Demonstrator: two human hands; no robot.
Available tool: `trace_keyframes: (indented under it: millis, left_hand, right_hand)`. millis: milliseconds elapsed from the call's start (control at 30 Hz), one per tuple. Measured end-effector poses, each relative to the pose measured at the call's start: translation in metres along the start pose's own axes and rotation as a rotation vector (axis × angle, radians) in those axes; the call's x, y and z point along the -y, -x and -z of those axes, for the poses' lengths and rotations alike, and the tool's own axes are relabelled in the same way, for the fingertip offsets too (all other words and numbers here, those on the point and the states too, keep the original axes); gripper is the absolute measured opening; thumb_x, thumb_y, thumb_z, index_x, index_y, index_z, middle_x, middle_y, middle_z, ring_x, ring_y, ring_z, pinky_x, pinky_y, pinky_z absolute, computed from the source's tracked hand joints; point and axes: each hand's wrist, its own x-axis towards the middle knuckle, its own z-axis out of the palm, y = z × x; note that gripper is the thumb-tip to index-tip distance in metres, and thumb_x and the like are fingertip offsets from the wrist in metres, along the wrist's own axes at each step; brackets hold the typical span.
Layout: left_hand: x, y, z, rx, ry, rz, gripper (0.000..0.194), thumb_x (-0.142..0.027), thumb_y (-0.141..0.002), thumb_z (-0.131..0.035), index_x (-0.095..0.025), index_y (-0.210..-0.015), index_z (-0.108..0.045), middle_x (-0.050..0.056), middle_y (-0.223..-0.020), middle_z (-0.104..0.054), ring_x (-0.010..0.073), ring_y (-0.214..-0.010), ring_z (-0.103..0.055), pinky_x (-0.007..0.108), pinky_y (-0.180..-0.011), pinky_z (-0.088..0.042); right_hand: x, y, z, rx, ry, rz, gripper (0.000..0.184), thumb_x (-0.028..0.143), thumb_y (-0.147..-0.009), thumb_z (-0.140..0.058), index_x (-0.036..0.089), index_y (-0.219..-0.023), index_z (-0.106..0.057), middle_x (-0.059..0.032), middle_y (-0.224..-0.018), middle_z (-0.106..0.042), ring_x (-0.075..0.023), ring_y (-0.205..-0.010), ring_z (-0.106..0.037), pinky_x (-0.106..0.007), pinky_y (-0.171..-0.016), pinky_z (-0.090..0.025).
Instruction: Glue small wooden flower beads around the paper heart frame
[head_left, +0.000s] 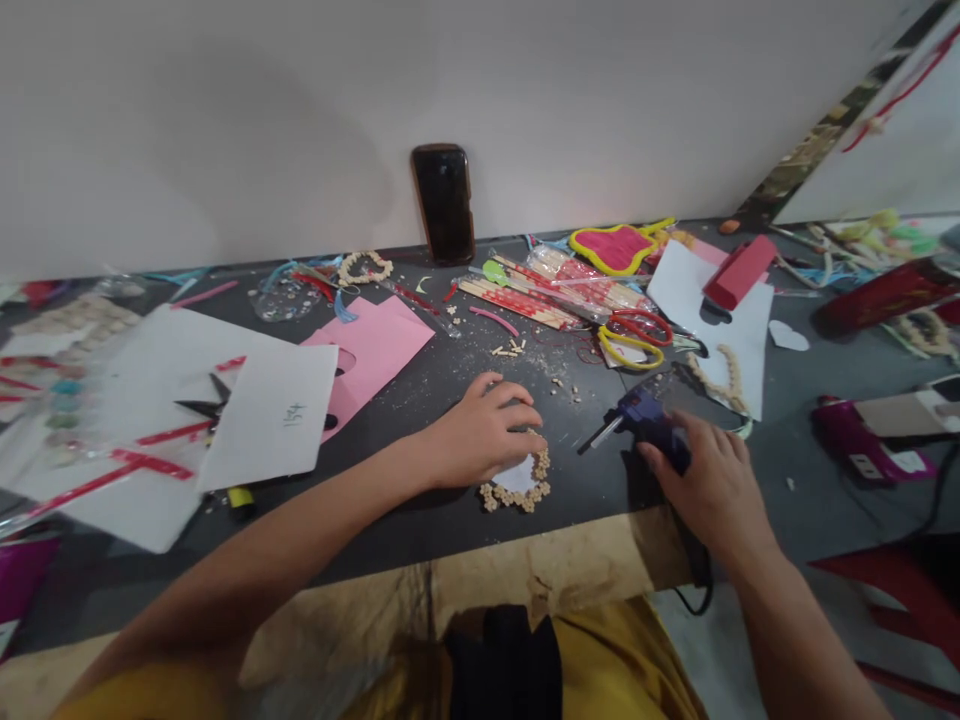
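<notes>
My left hand (487, 430) bends over a small white paper piece (514, 476) edged with pale flower-shaped bead clusters (525, 500). Its index finger touches the upper edge of the piece; the thumb is hidden underneath. The piece lies flat on the dark table. To its right, my right hand (709, 480) is wrapped round a dark blue glue gun (646, 418). The gun's metal nozzle points left toward the beaded piece but stays apart from it. Loose beads and crumbs (564, 388) are scattered just beyond the piece.
A phone (444, 205) leans on the wall. Scissors (634, 340), wrapped sticks (517, 300) and a yellow-edged pink piece (613, 248) lie at the back. White sheets (262, 420) and pink paper (382, 340) cover the left. A purple-and-white device (874, 440) sits right.
</notes>
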Motion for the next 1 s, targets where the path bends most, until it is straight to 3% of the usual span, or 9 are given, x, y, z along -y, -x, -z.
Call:
trace_keyframes:
  millis: [133, 367, 433, 533, 567, 633, 767, 900, 1000]
  left_hand:
    - [-0.006, 0.0, 0.01, -0.02, -0.042, 0.044, 0.028, -0.017, -0.087, -0.058, -0.03, -0.11, -0.068, 0.003, -0.119, -0.067, 0.0264, -0.119, -0.048, 0.052, -0.104, -0.025]
    - [-0.011, 0.03, 0.031, -0.11, -0.122, 0.209, 0.04, -0.006, -0.081, -0.054, -0.025, -0.114, -0.065, 0.006, -0.123, -0.064, 0.0279, -0.12, -0.047, 0.051, -0.101, -0.032]
    - [-0.019, 0.043, 0.03, -0.138, -0.117, 0.281, 0.03, -0.01, -0.087, -0.052, -0.022, -0.11, -0.066, 0.007, -0.118, -0.065, 0.0267, -0.117, -0.049, 0.048, -0.1, -0.036]
    - [-0.039, 0.057, 0.021, -0.169, -0.104, 0.347, 0.018, -0.017, -0.091, -0.053, -0.02, -0.103, -0.065, 0.008, -0.111, -0.066, 0.0259, -0.111, -0.052, 0.047, -0.099, -0.037]
    - [-0.048, 0.059, 0.017, -0.166, -0.096, 0.373, 0.015, -0.019, -0.091, -0.054, -0.019, -0.101, -0.065, 0.007, -0.107, -0.067, 0.0258, -0.11, -0.052, 0.048, -0.099, -0.036]
    - [-0.066, 0.06, 0.008, -0.148, -0.053, 0.416, 0.013, -0.021, -0.091, -0.055, -0.02, -0.099, -0.065, 0.007, -0.105, -0.066, 0.0255, -0.11, -0.053, 0.048, -0.1, -0.035]
    - [-0.099, 0.054, -0.012, -0.212, -0.028, 0.574, 0.009, -0.028, -0.09, -0.059, -0.025, -0.097, -0.064, 0.003, -0.103, -0.066, 0.0254, -0.11, -0.052, 0.053, -0.106, -0.028]
    - [-0.117, 0.043, -0.029, -0.237, -0.058, 0.749, 0.022, -0.038, -0.087, -0.063, -0.024, -0.105, -0.062, 0.007, -0.113, -0.064, 0.0299, -0.119, -0.047, 0.056, -0.107, -0.025]
    - [-0.125, 0.031, -0.038, -0.269, -0.113, 0.828, 0.027, -0.039, -0.084, -0.067, -0.024, -0.106, -0.062, 0.01, -0.119, -0.061, 0.0333, -0.123, -0.044, 0.06, -0.107, -0.023]
  right_hand:
    - [-0.014, -0.013, -0.012, 0.141, -0.028, -0.085, 0.048, 0.045, -0.086, -0.054, 0.012, -0.121, -0.056, -0.0173, -0.105, -0.068, -0.0302, -0.093, -0.062, -0.044, -0.078, -0.051]
    - [-0.03, -0.015, 0.0, 0.152, -0.201, -0.35, 0.05, 0.044, -0.074, -0.059, 0.017, -0.116, -0.062, -0.012, -0.092, -0.071, -0.025, -0.073, -0.066, -0.036, -0.058, -0.048]
    - [-0.036, -0.013, 0.01, 0.14, -0.285, -0.524, 0.046, 0.044, -0.072, -0.061, 0.019, -0.111, -0.064, -0.012, -0.085, -0.07, -0.0231, -0.067, -0.065, -0.034, -0.053, -0.044]
    - [-0.04, -0.007, 0.025, 0.121, -0.546, -0.798, 0.023, 0.039, -0.074, -0.062, 0.025, -0.092, -0.064, -0.0085, -0.072, -0.066, -0.0171, -0.057, -0.061, -0.032, -0.048, -0.041]
    - [-0.04, -0.004, 0.028, 0.12, -0.637, -0.858, 0.016, 0.04, -0.075, -0.061, 0.026, -0.083, -0.062, -0.0063, -0.066, -0.063, -0.0148, -0.05, -0.056, -0.031, -0.044, -0.038]
    - [-0.036, 0.0, 0.031, 0.155, -0.746, -0.912, 0.021, 0.046, -0.077, -0.062, 0.027, -0.068, -0.057, -0.0034, -0.058, -0.057, -0.0123, -0.04, -0.046, -0.031, -0.037, -0.032]
    - [-0.019, 0.005, 0.025, 0.263, -0.784, -0.726, 0.038, 0.053, -0.079, -0.063, 0.025, -0.055, -0.053, -0.0042, -0.052, -0.055, -0.0134, -0.044, -0.049, -0.03, -0.041, -0.035]
    - [0.003, 0.002, 0.013, 0.186, -0.778, -0.494, 0.043, 0.055, -0.086, -0.055, 0.023, -0.057, -0.054, -0.0017, -0.054, -0.055, -0.0139, -0.05, -0.05, -0.028, -0.05, -0.039]
    - [0.011, -0.002, 0.007, 0.16, -0.749, -0.408, 0.043, 0.051, -0.089, -0.05, 0.024, -0.056, -0.052, 0.0001, -0.053, -0.055, -0.0137, -0.05, -0.049, -0.028, -0.052, -0.039]
